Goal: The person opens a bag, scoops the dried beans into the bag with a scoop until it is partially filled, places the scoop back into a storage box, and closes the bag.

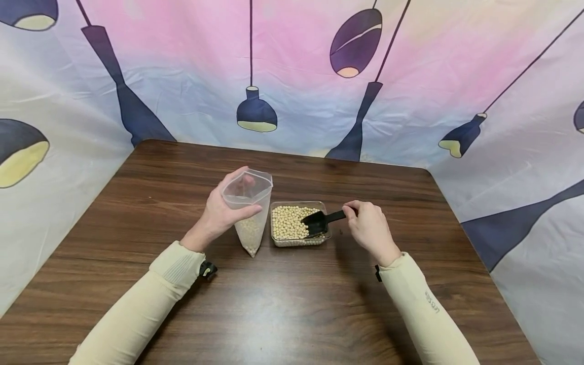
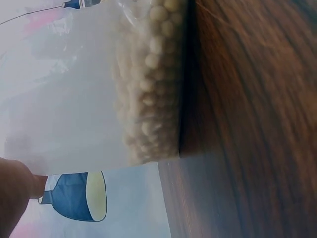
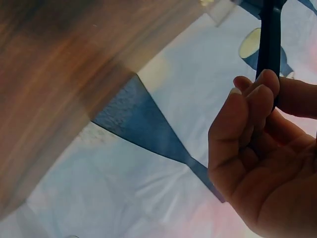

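My left hand (image 1: 220, 209) grips a translucent plastic bag (image 1: 253, 218) near its open mouth, thumb in front and fingers behind. Pale round beans (image 2: 148, 94), perhaps soybeans, fill the bottom of the bag in the left wrist view. To its right, a clear plastic container (image 1: 298, 242) holds many of the same beans (image 1: 288, 222). My right hand (image 1: 371, 230) pinches the handle of a black scoop (image 1: 317, 222), whose bowl sits among the beans at the container's right side. In the right wrist view the fingers close round the scoop handle (image 3: 270, 44); its bowl is out of sight.
A dark wood-grain table (image 1: 274, 304) lies under everything. Behind it and at both sides hangs a cloth backdrop (image 1: 191, 101) printed with lamps. The bag and the container stand close together near the table's middle.
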The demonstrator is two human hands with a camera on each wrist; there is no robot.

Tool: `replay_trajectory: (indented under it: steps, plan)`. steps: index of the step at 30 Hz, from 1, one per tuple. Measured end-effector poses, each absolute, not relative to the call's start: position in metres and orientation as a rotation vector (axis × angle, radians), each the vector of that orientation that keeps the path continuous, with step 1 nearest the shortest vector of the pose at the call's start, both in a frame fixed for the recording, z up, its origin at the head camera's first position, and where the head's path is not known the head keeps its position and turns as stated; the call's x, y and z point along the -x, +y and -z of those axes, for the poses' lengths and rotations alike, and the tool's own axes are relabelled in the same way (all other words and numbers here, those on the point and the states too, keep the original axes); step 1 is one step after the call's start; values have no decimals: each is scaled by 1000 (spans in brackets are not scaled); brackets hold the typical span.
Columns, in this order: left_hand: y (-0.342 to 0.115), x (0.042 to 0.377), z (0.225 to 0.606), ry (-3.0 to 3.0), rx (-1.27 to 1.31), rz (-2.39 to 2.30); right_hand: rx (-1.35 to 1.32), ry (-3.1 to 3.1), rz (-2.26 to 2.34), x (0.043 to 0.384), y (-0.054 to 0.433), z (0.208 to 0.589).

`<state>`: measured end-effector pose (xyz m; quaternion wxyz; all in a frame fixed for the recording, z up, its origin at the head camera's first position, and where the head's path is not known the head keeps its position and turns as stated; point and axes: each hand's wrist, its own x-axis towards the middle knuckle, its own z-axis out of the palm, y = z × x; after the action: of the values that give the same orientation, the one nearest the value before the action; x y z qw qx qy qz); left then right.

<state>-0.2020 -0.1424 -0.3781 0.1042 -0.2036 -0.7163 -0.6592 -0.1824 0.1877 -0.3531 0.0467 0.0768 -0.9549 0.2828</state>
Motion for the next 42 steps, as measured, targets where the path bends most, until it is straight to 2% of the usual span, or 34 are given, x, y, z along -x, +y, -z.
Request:
replay_trajectory:
  steps: [13, 22, 29, 42]
  plan:
    - [-141, 201, 375, -2121, 613, 1936, 11, -3009, -1290, 194, 195, 376]
    - [-143, 200, 377, -2125, 598, 1932, -20, -2980, -1494, 193, 188, 381]
    - [-143, 201, 377, -2128, 591, 1944, -65, -2901, -1819, 190, 189, 382]
    - [-132, 203, 381, -2016, 582, 1953, 138, -2705, -2143, 196, 195, 391]
